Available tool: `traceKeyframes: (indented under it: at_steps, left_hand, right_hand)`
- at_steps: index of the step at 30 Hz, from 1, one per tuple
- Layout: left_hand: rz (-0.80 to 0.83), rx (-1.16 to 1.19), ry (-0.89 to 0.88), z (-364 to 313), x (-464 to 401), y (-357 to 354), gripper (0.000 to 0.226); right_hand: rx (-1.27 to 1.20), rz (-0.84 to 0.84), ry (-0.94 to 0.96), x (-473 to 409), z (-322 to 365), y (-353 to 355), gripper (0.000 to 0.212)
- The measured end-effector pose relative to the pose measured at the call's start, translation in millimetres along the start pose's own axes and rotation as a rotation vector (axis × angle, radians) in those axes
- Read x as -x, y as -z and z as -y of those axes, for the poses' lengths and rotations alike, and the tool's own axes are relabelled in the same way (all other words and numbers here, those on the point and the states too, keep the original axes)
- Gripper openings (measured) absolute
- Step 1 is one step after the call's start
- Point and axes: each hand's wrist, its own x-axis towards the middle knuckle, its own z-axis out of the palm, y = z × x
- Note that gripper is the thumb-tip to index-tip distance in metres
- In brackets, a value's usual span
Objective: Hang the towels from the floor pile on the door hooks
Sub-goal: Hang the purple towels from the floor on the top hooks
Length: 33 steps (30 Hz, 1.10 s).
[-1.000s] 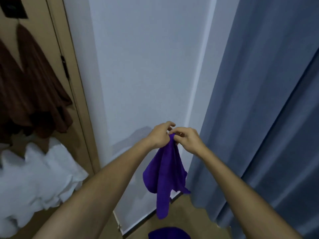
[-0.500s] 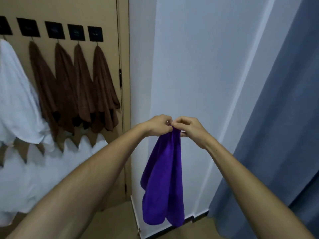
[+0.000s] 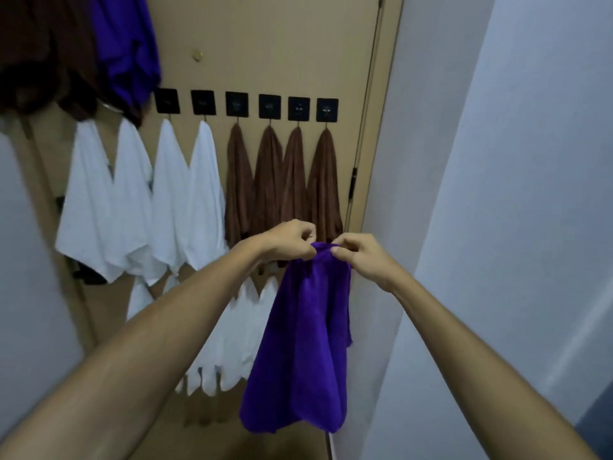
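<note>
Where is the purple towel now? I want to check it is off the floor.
Head view, centre: the purple towel hangs from both hands, before the brown towels.

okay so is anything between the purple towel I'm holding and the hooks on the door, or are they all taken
No object blocks the way, but occupancy does. The purple towel, pinched by the left hand and right hand, faces a middle row of hooks all filled with white towels and brown towels. No free hook shows.

Six black square hooks [image 3: 269,106] show in one row, with four white towels [image 3: 169,194] and four brown towels [image 3: 265,180] hanging there, and two purple towels [image 3: 298,343] are visible.
</note>
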Motion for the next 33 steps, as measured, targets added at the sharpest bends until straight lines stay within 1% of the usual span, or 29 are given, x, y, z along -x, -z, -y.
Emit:
traceKeyframes:
  at_steps: [3,4,7,9,11,13,15,18,20,23,26,28,29,33]
  left_hand:
    - [0.124,0.028,0.044,27.9,3.1,29.2,0.008]
    - [0.126,0.033,0.049,37.6,3.6,38.5,0.009]
    - [0.084,0.035,0.033,62.8,4.6,67.0,0.010]
    - [0.100,0.034,0.027,77.4,5.9,83.3,0.011]
    - [0.051,0.075,0.005,90.1,3.9,98.7,0.012]
    - [0.004,0.106,-0.026,100.0,-0.4,110.9,0.012]
    - [-0.033,0.079,-0.054,107.7,-5.7,121.1,0.012]
    - [-0.076,0.076,-0.064,119.4,-10.9,137.2,0.013]
    - [-0.033,0.077,-0.038,131.6,-11.2,147.9,0.017]
    - [0.067,0.038,0.004,155.0,-9.4,159.1,0.020]
    - [0.024,0.099,-0.013,168.7,-13.1,166.1,0.020]
    - [0.001,0.131,-0.031,169.7,-18.8,172.1,0.020]
    - [-0.001,0.135,-0.034,169.3,-22.7,176.4,0.020]
    - [-0.016,0.118,-0.042,162.3,-40.0,205.8,0.023]
  right_hand:
    - [0.127,0.088,0.039,-30.3,20.0,-24.0,0.013]
    - [0.142,0.095,0.030,-38.9,24.5,-30.8,0.014]
    - [0.122,0.052,0.034,-60.8,38.1,-48.6,0.016]
    - [0.119,0.053,0.033,-75.7,42.7,-60.4,0.017]
    - [0.098,0.067,0.037,-89.7,49.4,-72.1,0.017]
    - [0.015,0.097,0.043,-101.3,58.6,-86.1,0.017]
    - [-0.115,0.104,0.073,-110.1,71.6,-101.6,0.019]
    - [-0.136,0.026,0.119,-125.6,87.0,-119.9,0.015]
    - [-0.113,-0.036,0.131,-138.1,90.2,-126.3,0.020]
    - [-0.112,-0.053,0.083,-154.0,90.5,-132.3,0.026]
    - [-0.177,0.062,0.046,-165.6,96.1,-140.6,0.021]
    - [-0.217,0.139,0.059,-174.4,103.7,-145.2,0.018]
    - [-0.219,0.142,0.074,-180.1,107.0,-145.6,0.018]
    - [-0.162,0.068,0.119,-209.7,118.3,-135.5,0.019]
